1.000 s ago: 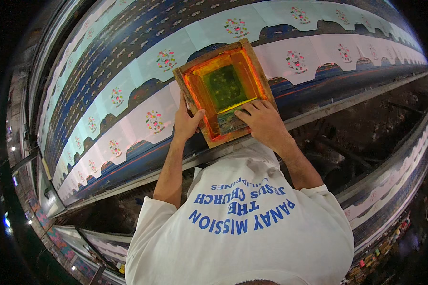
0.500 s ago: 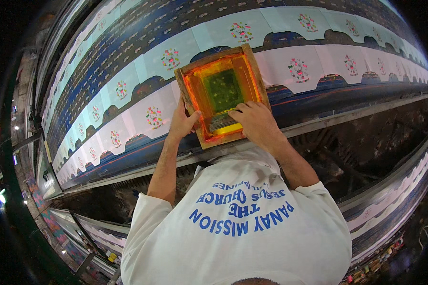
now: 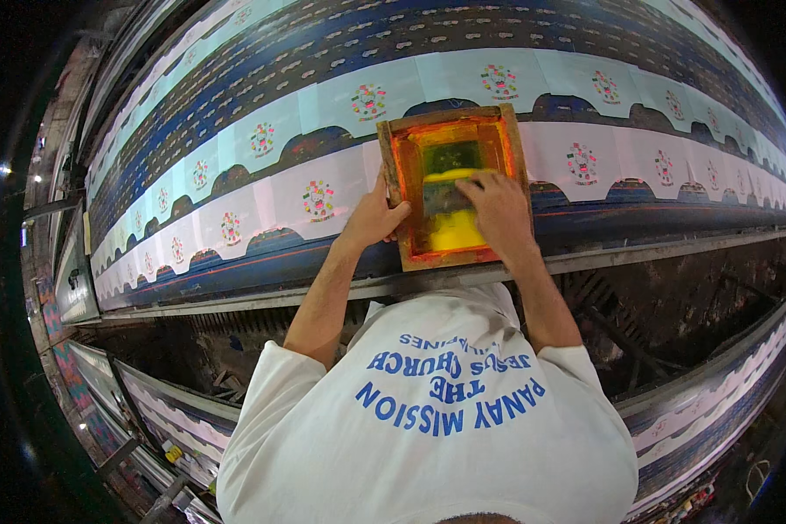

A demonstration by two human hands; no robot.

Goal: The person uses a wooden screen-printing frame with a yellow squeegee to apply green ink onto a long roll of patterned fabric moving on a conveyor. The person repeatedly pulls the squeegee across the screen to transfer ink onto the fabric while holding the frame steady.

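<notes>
A wooden screen frame (image 3: 391, 188) with orange mesh and yellow ink lies flat on a long printing table (image 3: 585, 229), over a white cloth piece. My left hand (image 3: 374, 218) grips the frame's left rail. Inside the frame, my right hand (image 3: 498, 205) presses down on a squeegee (image 3: 450, 175), which is mostly hidden under the fingers. A pool of yellow ink (image 3: 456, 232) lies at the frame's near end. My white shirt with blue lettering (image 3: 437, 437) fills the lower middle of the view.
A row of white cloth pieces with round multicoloured prints (image 3: 319, 199) runs along the table to both sides. Beyond it lies dark blue patterned fabric (image 3: 463, 35). A metal rail (image 3: 672, 249) edges the table. Behind me runs another table (image 3: 716, 393).
The view has shifted, so the frame sits further right in it. My right hand has moved from the frame's near edge up into the screen. My left hand stays on the left rail.
</notes>
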